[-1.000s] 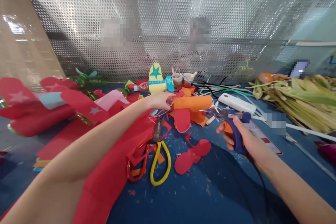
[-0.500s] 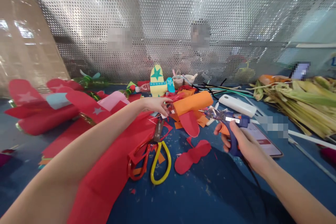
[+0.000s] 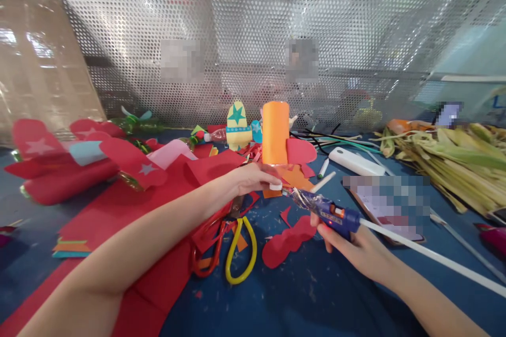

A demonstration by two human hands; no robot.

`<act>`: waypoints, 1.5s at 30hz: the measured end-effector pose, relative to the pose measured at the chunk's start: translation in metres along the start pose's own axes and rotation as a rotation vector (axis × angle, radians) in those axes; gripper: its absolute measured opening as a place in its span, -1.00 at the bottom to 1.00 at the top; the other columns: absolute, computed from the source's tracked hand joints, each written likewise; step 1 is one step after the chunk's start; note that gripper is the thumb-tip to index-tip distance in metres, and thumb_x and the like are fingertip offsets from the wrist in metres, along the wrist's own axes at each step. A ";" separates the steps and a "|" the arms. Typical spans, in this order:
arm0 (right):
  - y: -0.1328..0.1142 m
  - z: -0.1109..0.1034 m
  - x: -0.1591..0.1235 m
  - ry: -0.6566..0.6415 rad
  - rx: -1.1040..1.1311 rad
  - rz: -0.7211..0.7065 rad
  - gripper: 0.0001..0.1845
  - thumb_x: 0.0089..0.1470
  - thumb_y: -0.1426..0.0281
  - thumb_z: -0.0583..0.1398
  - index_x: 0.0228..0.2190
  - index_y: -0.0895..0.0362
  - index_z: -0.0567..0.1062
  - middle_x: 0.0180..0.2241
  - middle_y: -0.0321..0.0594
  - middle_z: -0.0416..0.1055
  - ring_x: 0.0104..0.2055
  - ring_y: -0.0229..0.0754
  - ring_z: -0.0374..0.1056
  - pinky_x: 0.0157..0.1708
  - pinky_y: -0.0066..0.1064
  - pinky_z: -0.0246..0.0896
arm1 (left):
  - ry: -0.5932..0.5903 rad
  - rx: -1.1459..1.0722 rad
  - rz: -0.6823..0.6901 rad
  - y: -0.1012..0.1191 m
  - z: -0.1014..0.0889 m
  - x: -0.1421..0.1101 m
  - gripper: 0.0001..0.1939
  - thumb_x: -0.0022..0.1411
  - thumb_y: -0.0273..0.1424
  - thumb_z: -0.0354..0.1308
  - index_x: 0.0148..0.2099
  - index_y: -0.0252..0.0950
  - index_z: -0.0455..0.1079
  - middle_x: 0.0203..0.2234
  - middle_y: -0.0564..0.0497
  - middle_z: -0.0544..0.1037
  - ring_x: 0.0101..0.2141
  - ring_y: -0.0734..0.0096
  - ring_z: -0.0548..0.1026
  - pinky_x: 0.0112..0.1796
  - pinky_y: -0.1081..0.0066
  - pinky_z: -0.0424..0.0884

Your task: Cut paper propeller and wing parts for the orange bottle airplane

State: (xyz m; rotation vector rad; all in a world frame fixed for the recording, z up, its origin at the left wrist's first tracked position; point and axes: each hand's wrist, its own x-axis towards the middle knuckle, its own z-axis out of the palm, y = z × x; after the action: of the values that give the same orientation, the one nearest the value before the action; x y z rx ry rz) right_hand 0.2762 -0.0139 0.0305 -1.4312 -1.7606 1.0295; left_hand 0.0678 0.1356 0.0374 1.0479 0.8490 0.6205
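My left hand (image 3: 255,179) is closed on the neck end of a clear plastic bottle wrapped in an orange sheet (image 3: 275,132). The bottle stands upside down, its white cap (image 3: 275,187) at the bottom, and a red rounded flap (image 3: 301,151) sticks out at its right side. My right hand (image 3: 348,247) grips a blue glue gun (image 3: 322,209), a long white glue stick (image 3: 430,255) trailing from its back. The nozzle is close to the cap; whether they touch I cannot tell. Scissors (image 3: 242,253) with one red and one yellow handle lie below my left hand.
Red sheets (image 3: 158,258) cover the left of the blue table. A red cut-out (image 3: 288,242) lies in front of me. To the right are a phone (image 3: 389,210), a white tool handle (image 3: 356,161) and dried husks (image 3: 454,163). Decorated bottles (image 3: 238,129) stand behind, before a perforated metal panel (image 3: 245,26).
My left hand has turned the orange-wrapped bottle from lying sideways to upright, cap down. My right hand has brought the glue gun left and lower, its nozzle now near the cap.
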 end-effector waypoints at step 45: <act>0.002 0.007 -0.013 0.479 -0.506 -0.548 -0.89 0.21 0.28 0.12 -0.27 0.04 0.38 -0.39 -0.15 0.47 -0.29 0.02 0.47 -0.32 -0.27 0.40 | 0.084 -0.414 0.079 -0.007 0.040 -0.015 -0.85 0.21 -0.36 0.23 -0.29 -0.37 0.47 -0.43 -0.05 0.61 -0.41 0.46 0.55 -0.27 0.49 0.46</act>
State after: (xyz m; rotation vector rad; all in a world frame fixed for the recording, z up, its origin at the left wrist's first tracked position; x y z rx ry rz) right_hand 0.2742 -0.0277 0.0250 -1.2142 -1.9385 -0.0529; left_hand 0.0940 0.1019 0.0453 0.6847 0.7142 0.8702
